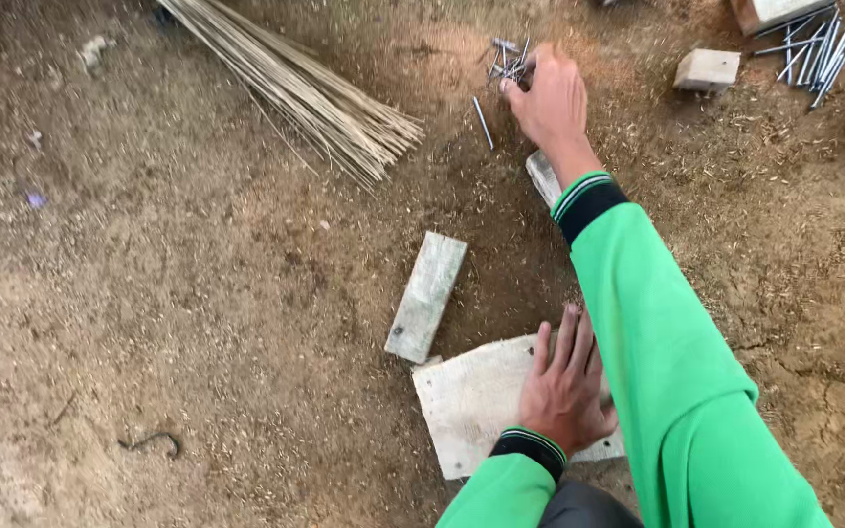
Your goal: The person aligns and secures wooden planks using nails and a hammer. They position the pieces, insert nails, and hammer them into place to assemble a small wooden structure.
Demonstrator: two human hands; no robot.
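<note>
Right hand [548, 96] is stretched far out over the dirt floor [198, 293], fingers curled down onto a small heap of nails [509, 61] at the top of the view. They are thin, grey steel nails, lying crossed over each other; whether any is pinched yet, I cannot tell. One loose nail [482, 122] lies just left of the hand, its long axis running from upper left to lower right. Left hand [564, 386] is spread flat, palm down, pressing a pale, rough board [471, 401] near the body. A narrow plank [427, 295] sits just above the board, long axis tilted up to the right. A broom [315, 93] fans out at upper left. More nails lie beside a wood block [707, 68] at upper right.
</note>
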